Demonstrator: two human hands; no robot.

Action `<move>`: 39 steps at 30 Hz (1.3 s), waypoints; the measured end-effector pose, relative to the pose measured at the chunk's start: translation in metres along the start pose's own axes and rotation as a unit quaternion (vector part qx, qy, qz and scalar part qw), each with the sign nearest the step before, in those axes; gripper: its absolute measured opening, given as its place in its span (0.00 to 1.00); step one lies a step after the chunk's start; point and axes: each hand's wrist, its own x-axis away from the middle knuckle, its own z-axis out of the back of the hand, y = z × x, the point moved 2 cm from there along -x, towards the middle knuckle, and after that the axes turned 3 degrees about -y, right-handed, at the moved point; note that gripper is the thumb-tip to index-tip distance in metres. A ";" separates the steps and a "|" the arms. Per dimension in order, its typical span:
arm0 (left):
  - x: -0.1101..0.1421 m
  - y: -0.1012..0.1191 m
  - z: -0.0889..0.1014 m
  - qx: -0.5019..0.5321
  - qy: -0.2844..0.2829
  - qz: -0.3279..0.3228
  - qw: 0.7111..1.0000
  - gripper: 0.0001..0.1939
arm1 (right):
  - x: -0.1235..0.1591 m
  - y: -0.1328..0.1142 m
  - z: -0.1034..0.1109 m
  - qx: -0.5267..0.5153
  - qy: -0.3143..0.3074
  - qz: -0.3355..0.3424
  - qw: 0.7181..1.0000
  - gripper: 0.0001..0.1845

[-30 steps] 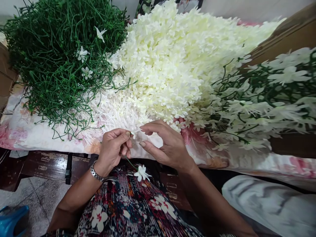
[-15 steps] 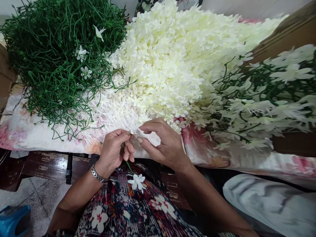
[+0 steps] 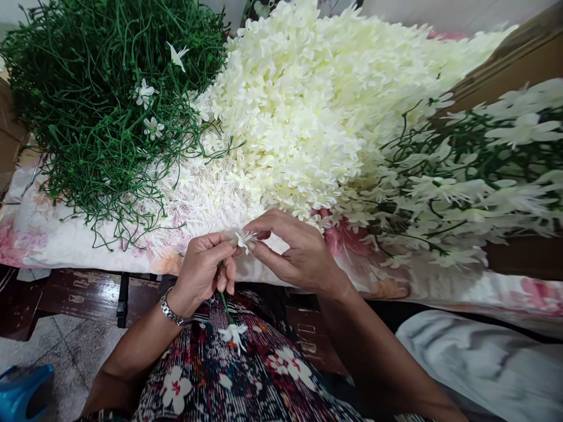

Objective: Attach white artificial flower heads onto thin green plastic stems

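Flower heap (image 3: 308, 111) just beyond fingers (image 3: 264, 223)

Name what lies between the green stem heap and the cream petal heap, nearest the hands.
In the head view, a patch of thin white stamen pieces lies between the green stem heap and the cream petal heap, on the floral cloth.

No readable text, label, brand, number or sign showed anywhere in the view.
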 end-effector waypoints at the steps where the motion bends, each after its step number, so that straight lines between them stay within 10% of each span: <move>1: 0.000 0.000 0.000 -0.003 -0.001 0.004 1.000 0.09 | 0.000 0.001 0.000 0.001 0.002 0.003 1.000 0.11; 30: -0.001 -0.004 -0.003 -0.080 0.004 -0.027 0.996 0.09 | 0.005 0.002 -0.001 0.022 -0.082 0.039 0.996 0.04; 36: 0.010 0.024 -0.004 -0.029 -0.040 -0.126 0.991 0.17 | 0.006 -0.007 0.061 0.145 0.084 0.001 0.986 0.06; 39: 0.013 0.028 0.001 -0.041 -0.036 -0.163 0.985 0.15 | 0.023 -0.002 0.122 0.364 0.284 -0.039 0.886 0.06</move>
